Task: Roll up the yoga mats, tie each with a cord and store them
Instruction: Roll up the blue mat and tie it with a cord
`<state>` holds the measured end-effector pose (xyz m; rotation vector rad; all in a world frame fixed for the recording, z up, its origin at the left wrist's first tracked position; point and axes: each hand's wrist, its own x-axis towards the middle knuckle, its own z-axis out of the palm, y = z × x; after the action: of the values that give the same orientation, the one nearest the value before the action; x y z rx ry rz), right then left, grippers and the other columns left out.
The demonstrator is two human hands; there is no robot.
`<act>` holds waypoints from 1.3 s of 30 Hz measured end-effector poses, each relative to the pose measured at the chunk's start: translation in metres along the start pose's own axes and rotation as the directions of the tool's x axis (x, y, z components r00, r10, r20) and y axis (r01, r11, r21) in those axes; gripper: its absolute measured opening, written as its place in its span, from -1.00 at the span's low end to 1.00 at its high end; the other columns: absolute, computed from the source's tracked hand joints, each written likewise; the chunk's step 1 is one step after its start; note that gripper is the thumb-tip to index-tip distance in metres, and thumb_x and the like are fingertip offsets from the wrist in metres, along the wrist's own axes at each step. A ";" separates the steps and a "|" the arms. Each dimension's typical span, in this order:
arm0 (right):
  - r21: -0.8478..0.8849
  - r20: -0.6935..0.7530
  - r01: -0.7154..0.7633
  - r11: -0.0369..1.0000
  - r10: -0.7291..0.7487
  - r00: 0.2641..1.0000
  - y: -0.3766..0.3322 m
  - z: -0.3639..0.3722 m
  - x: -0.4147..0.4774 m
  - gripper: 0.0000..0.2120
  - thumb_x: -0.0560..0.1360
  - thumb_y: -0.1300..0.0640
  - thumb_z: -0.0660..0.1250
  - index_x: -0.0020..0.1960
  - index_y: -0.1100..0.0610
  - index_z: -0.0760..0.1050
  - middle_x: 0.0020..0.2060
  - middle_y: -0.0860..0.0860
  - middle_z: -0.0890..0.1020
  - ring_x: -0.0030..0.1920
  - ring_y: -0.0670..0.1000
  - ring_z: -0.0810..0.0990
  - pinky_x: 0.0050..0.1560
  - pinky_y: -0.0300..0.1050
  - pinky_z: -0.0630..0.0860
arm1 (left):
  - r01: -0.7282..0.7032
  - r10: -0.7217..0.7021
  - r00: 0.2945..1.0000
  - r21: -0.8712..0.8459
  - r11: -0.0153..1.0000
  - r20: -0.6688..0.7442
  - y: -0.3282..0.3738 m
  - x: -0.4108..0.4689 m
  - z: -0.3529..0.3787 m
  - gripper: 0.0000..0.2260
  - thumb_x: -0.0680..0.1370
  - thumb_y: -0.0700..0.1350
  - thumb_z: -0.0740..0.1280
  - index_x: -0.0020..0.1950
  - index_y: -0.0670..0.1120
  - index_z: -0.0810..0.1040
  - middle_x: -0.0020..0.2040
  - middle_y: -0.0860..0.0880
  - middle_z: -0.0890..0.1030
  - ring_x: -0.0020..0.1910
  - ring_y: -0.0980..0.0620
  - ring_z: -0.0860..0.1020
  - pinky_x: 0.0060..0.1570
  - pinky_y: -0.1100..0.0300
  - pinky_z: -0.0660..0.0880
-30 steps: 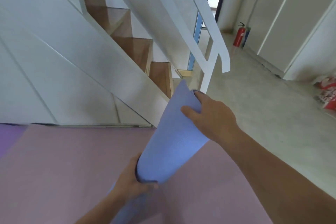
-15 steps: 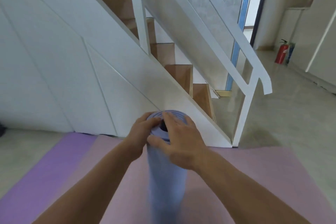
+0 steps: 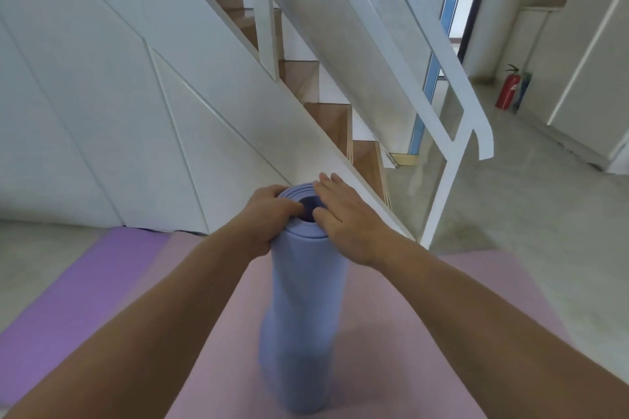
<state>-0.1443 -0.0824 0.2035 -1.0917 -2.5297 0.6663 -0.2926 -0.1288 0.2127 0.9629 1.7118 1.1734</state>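
Blue mat [image 3: 306, 299]: rolled into a tube, standing on end on the pink mat [image 3: 459, 333], no cord seen on it or anywhere in view. Left hand [image 3: 269, 218] grips the top rim, fingers [image 3: 289, 206] curled over the edge with the tips at the mouth of the hollow core. Right hand [image 3: 343, 218] lies across the other side of the rim, its fingers [image 3: 326, 185] straight and together, reaching past the far edge, thumb at the core; it presses and does not clasp. Below both sets of fingers the tube runs down untouched; its foot is blurred, so how squarely it sits cannot be told. Likely step: squaring and tightening the coils before tying. Risks, as judged: with nothing binding it, the outer wrap may spring loose if either hand lets go; a push down on one side of the rim could telescope the coils or tip the tube, since it stands on a narrow end over a soft surface. Long axis close to vertical, open core facing up toward the camera, lower end on the pink mat; any slight lean I cannot tell. Left of the left fingers, a purple mat [image 3: 85, 289] lies flat beside the pink one. Beyond the fingertips, white-sided stairs [image 3: 364, 160] and a railing [image 3: 452, 133]; far right of them, a fire extinguisher [image 3: 507, 92].
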 end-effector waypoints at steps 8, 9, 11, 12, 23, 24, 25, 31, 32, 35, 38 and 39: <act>0.443 -0.287 -0.224 0.868 0.374 0.882 0.086 -0.035 -0.114 -0.57 0.65 0.27 0.11 0.51 0.16 0.29 0.42 -0.02 0.37 0.44 -0.07 0.28 0.39 -0.35 0.08 | -0.153 0.155 0.988 0.088 0.984 -0.016 0.009 -0.040 0.147 -0.76 0.37 -0.29 0.37 0.01 -0.12 0.66 -0.16 -0.09 0.67 -0.15 -0.07 0.65 -0.07 0.05 0.64; 0.495 -0.300 -0.246 0.834 0.429 0.852 0.103 -0.040 -0.136 -0.57 0.63 0.30 0.12 0.50 0.17 0.32 0.42 0.01 0.39 0.43 -0.04 0.32 0.41 -0.30 0.13 | -0.176 0.176 0.984 0.123 0.977 0.008 0.008 -0.047 0.175 -0.76 0.39 -0.27 0.36 0.03 -0.13 0.65 -0.15 -0.09 0.66 -0.14 -0.08 0.64 -0.06 0.07 0.63; 0.591 -0.319 -0.272 0.759 0.530 0.786 0.141 -0.042 -0.184 -0.59 0.62 0.31 0.14 0.47 0.18 0.36 0.41 0.06 0.44 0.42 0.03 0.38 0.47 -0.12 0.23 | -0.205 0.192 0.978 0.220 0.954 0.080 0.004 -0.065 0.234 -0.79 0.43 -0.24 0.33 0.04 -0.13 0.61 -0.10 -0.11 0.64 -0.07 -0.13 0.62 0.01 0.05 0.59; 0.629 -0.326 -0.281 0.725 0.574 0.751 0.160 -0.041 -0.208 -0.61 0.62 0.29 0.16 0.44 0.17 0.40 0.35 0.04 0.49 0.37 0.03 0.43 0.45 -0.07 0.29 | -0.217 0.190 0.974 0.278 0.936 0.123 0.000 -0.075 0.265 -0.78 0.43 -0.21 0.33 0.06 -0.13 0.60 -0.06 -0.13 0.64 -0.05 -0.15 0.61 0.04 0.02 0.58; 0.837 -0.186 -0.443 0.322 0.928 0.324 0.333 0.064 -0.441 -0.74 0.63 0.26 0.16 0.23 0.16 0.54 -0.08 -0.05 0.57 -0.05 -0.04 0.50 -0.03 -0.20 0.36 | -0.395 -0.105 0.826 0.702 0.592 0.553 -0.108 -0.151 0.524 -0.65 0.36 -0.27 0.30 0.14 -0.22 0.50 0.13 -0.23 0.60 0.13 -0.23 0.58 0.10 -0.04 0.52; 0.852 -0.144 -0.465 0.240 0.962 0.232 0.339 0.082 -0.463 -0.74 0.63 0.23 0.19 0.27 0.17 0.54 -0.03 -0.05 0.58 -0.01 -0.04 0.51 -0.01 -0.22 0.36 | -0.416 -0.126 0.811 0.715 0.561 0.571 -0.118 -0.153 0.536 -0.66 0.35 -0.29 0.34 0.12 -0.24 0.50 0.12 -0.24 0.59 0.10 -0.23 0.58 0.06 -0.02 0.53; 0.851 -0.097 -0.501 0.159 0.984 0.148 0.344 0.101 -0.487 -0.73 0.63 0.20 0.22 0.29 0.17 0.54 0.02 -0.02 0.58 0.04 -0.03 0.52 0.01 -0.23 0.36 | -0.436 -0.142 0.796 0.721 0.539 0.588 -0.128 -0.154 0.548 -0.69 0.34 -0.30 0.37 0.08 -0.25 0.50 0.10 -0.25 0.59 0.07 -0.24 0.59 0.04 -0.01 0.53; 0.671 0.254 -0.711 -0.209 0.966 -0.044 0.335 0.222 -0.600 -0.74 0.62 0.09 0.26 0.25 0.14 0.57 0.10 0.09 0.63 0.06 0.07 0.56 -0.02 -0.18 0.40 | -0.542 -0.150 0.744 0.719 0.435 0.651 -0.179 -0.166 0.592 -0.87 0.46 -0.25 0.30 -0.22 -0.12 0.36 -0.05 -0.18 0.56 -0.07 -0.23 0.55 -0.11 0.09 0.45; 0.642 0.274 -0.731 -0.231 0.960 -0.062 0.328 0.236 -0.610 -0.75 0.62 0.09 0.26 0.24 0.13 0.57 0.09 0.09 0.63 0.06 0.09 0.57 -0.02 -0.16 0.42 | -0.554 -0.152 0.735 0.715 0.425 0.660 -0.186 -0.167 0.596 -0.81 0.48 -0.21 0.30 -0.27 -0.13 0.31 -0.18 -0.15 0.50 -0.17 -0.20 0.48 -0.17 0.10 0.40; 0.553 0.320 -0.767 -0.325 0.933 -0.165 0.309 0.270 -0.636 -0.82 0.60 0.11 0.26 0.13 0.10 0.58 -0.03 0.04 0.62 -0.03 0.07 0.55 -0.09 -0.15 0.42 | -0.579 -0.194 0.705 0.712 0.399 0.682 -0.208 -0.172 0.607 -0.74 0.55 -0.13 0.28 -0.29 -0.12 0.29 -0.30 -0.05 0.39 -0.27 -0.13 0.41 -0.20 0.09 0.40; 0.492 0.363 -0.714 -0.499 0.863 -0.352 0.288 0.304 -0.660 -0.90 0.55 0.14 0.27 -0.06 0.11 0.55 -0.16 0.05 0.63 -0.13 0.08 0.57 -0.17 -0.11 0.49 | -0.607 -0.221 0.681 0.707 0.362 0.698 -0.225 -0.179 0.612 -0.81 0.53 -0.20 0.30 -0.26 -0.06 0.37 -0.27 0.01 0.43 -0.38 -0.01 0.42 -0.35 0.15 0.37; 0.487 0.380 -0.681 -0.547 0.835 -0.399 0.282 0.315 -0.666 -0.90 0.54 0.16 0.27 -0.08 0.14 0.56 -0.17 0.07 0.63 -0.16 0.08 0.59 -0.19 -0.10 0.52 | -0.612 -0.233 0.675 0.708 0.352 0.700 -0.230 -0.182 0.613 -0.86 0.52 -0.22 0.29 -0.22 -0.07 0.40 -0.26 0.02 0.43 -0.39 0.03 0.41 -0.40 0.17 0.34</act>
<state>0.3260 -0.4991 -0.2729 -2.6143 -0.0014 1.3253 0.3070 -0.1608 -0.1045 2.0697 1.4608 -0.3451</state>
